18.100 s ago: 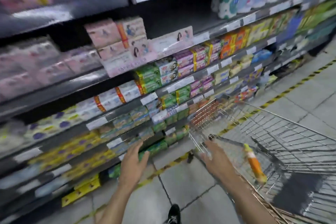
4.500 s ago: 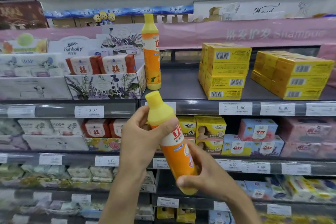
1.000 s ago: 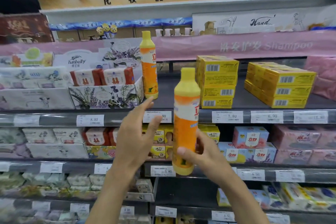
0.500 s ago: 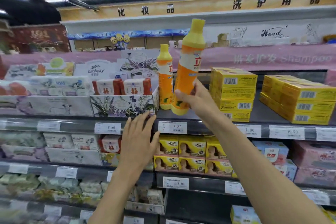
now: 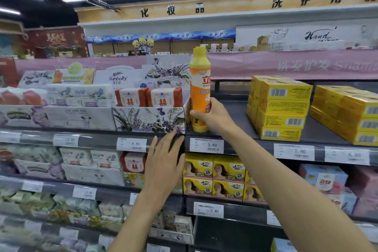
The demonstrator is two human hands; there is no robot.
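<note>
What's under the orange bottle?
The dark shelf, with a 3.80 price tag on its front edge. The right hand grips the bottle and hides part of its base, so whether it touches is unclear.

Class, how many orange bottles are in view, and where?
1 in plain view: the bottle, gripped by the right hand, at the top shelf beside the floral box. Its cap outline looks doubled, so a second may be hidden behind it.

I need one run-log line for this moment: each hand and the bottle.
right hand: grips orange bottle | orange bottle: upright, base at shelf, beside floral box | left hand: open, holds nothing
</note>
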